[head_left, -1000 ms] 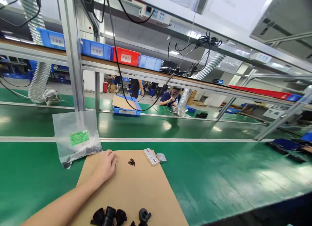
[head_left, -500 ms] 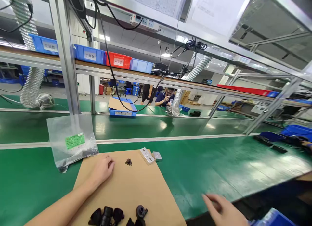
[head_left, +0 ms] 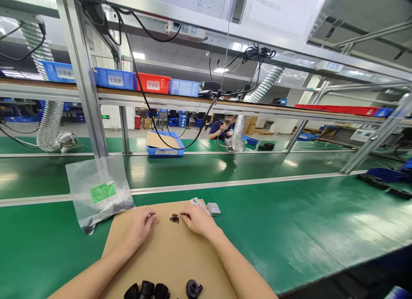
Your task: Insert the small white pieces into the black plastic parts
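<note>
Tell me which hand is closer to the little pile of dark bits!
Right. The right hand is just right of the pile, very close to it; the left hand is left of the pile, across a wider gap.

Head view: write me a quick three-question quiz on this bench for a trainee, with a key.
1. Which hand is nearer the pile of tiny dark parts?
2. True or false: a green label shows on the clear plastic bag.
3. What lies directly under the pile? A: blue bin. B: brown cardboard sheet. C: red bin.

Key:
1. The right hand.
2. True.
3. B.
</note>
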`<state>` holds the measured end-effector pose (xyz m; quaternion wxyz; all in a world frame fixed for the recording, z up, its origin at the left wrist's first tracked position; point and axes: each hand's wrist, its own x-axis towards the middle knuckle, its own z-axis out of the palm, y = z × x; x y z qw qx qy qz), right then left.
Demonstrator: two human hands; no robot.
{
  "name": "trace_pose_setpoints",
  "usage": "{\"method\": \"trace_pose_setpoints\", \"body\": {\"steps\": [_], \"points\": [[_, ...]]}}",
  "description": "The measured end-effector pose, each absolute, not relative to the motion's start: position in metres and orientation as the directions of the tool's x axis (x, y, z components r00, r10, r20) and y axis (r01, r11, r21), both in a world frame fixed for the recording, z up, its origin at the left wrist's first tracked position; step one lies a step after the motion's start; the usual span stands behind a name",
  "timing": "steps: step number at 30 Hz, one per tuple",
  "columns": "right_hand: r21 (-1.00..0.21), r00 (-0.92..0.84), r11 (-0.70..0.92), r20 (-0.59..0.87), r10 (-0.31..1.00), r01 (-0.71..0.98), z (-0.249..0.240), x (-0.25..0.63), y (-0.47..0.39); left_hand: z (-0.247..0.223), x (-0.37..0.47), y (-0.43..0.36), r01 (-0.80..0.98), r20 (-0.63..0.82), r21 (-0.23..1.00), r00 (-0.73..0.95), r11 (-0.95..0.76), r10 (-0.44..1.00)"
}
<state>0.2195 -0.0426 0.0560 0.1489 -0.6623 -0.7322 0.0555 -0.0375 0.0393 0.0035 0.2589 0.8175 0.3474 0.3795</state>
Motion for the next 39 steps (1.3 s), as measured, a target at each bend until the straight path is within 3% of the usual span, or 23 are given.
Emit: {"method": "trace_pose_setpoints", "body": {"steps": [3,6,9,11,18,26,29,33,39], "points": [[-0.348,-0.115,0.171,0.177,0.977,0.922,0.043,0.227,-0.046,0.006,-0.028,0.024,0.279,0.337,0.823,0.46,-0.494,0.821],[-0.377,-0.17,0.219,0.159,0.972,0.9,0.04,0.228,-0.045,0.003,-0.016,0.009,0.164,0.115,0.961,0.493,-0.222,0.863],[-0.368,-0.186,0.229,0.148,0.971,0.901,0.04,0.227,-0.043,-0.001,-0.011,0.002,0.082,-0.076,0.996,0.557,0.037,0.827],[-0.363,-0.181,0.223,0.148,0.972,0.905,0.041,0.226,-0.043,-0.001,-0.01,0.001,0.052,-0.128,0.991,0.587,0.12,0.799],[-0.358,-0.156,0.189,0.12,0.98,0.914,0.05,0.223,-0.048,0.006,-0.01,0.001,-0.076,-0.164,0.957,0.655,0.281,0.738],[-0.341,-0.172,0.204,0.124,0.977,0.918,0.039,0.222,-0.046,0.008,-0.012,0.001,-0.062,-0.219,0.931,0.694,0.361,0.685],[-0.445,-0.173,0.238,0.181,0.968,0.863,0.033,0.218,-0.045,0.008,-0.012,0.002,-0.06,-0.233,0.923,0.697,0.379,0.678],[-0.65,-0.218,0.382,0.321,0.922,0.657,0.029,0.203,-0.044,0.007,-0.012,0.003,-0.093,-0.228,0.911,0.695,0.401,0.682],[-0.662,-0.324,0.511,0.395,0.86,0.548,0.027,0.185,-0.044,0.004,-0.013,0.006,-0.108,-0.225,0.905,0.7,0.412,0.677]]}}
